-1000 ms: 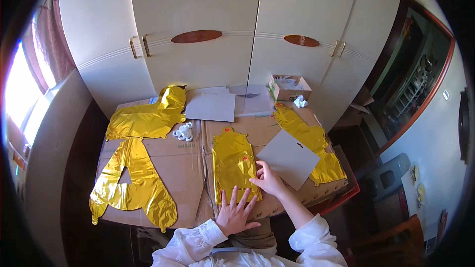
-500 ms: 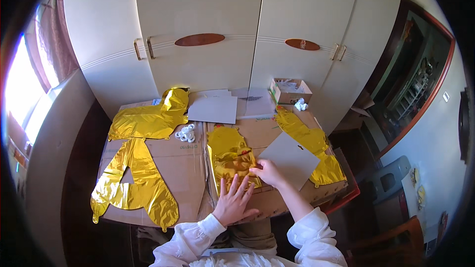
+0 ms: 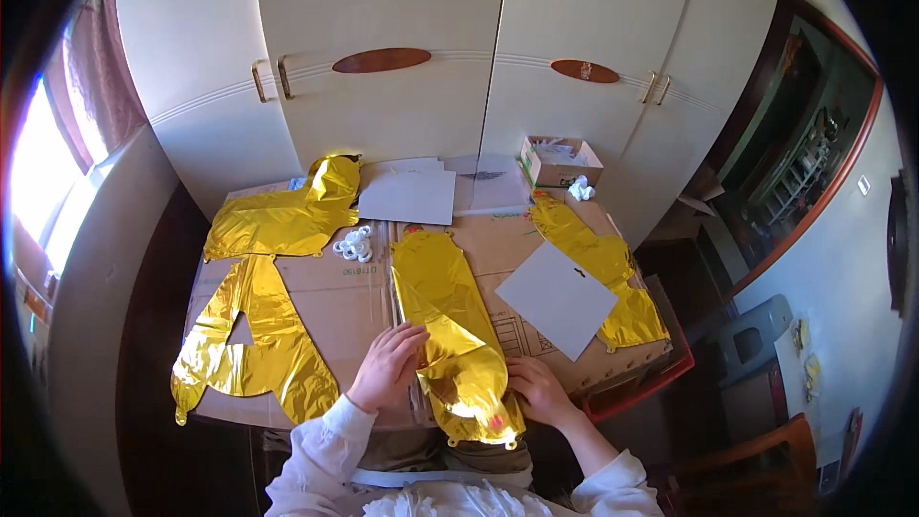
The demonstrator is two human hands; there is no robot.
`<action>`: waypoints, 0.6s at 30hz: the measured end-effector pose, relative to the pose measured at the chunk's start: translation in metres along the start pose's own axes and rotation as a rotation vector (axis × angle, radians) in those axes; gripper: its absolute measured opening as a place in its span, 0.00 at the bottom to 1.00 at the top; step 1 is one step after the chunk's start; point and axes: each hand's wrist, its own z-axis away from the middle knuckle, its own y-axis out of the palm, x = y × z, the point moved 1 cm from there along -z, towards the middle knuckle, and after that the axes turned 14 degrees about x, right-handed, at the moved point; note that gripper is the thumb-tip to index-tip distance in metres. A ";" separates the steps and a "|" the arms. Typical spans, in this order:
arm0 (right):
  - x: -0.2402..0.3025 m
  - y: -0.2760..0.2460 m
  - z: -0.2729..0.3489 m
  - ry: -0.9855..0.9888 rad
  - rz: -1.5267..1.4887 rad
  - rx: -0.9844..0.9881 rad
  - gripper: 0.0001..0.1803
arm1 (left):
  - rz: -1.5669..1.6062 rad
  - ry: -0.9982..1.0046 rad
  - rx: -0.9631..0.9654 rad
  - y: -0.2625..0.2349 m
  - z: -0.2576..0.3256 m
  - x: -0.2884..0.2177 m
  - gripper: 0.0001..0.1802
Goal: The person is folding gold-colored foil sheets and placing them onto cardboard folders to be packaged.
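Observation:
A long gold foil balloon (image 3: 450, 325) lies flat on the cardboard-covered table (image 3: 354, 297), its near end hanging over the front edge. My left hand (image 3: 388, 364) rests with fingers spread on the balloon's left side near that end. My right hand (image 3: 536, 388) presses on its right edge, fingers down on the foil and cardboard. Neither hand is closed around anything.
Two larger gold foil balloon shapes (image 3: 254, 325) lie at the left, another gold one (image 3: 598, 263) at the right. A white card (image 3: 555, 299) lies beside the middle balloon, more white sheets (image 3: 412, 193) at the back, a small open box (image 3: 560, 161), a white ribbon bundle (image 3: 356, 244). White wardrobe doors behind.
The gold balloon has slid toward me, its end now over the table's front edge. My right hand came down from the balloon's upper right to its near right edge.

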 end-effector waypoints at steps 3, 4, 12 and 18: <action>0.000 0.014 0.015 0.068 0.070 -0.073 0.12 | -0.223 -0.025 0.128 0.004 -0.015 0.009 0.22; 0.002 0.016 0.020 0.092 0.117 -0.096 0.14 | -0.212 -0.024 0.183 0.003 -0.021 0.008 0.23; 0.026 0.019 0.046 0.010 0.137 -0.170 0.14 | -0.383 0.092 0.359 0.021 -0.029 0.014 0.30; 0.031 0.032 0.057 -0.013 0.177 -0.137 0.13 | -0.464 0.150 0.413 0.030 -0.031 0.017 0.34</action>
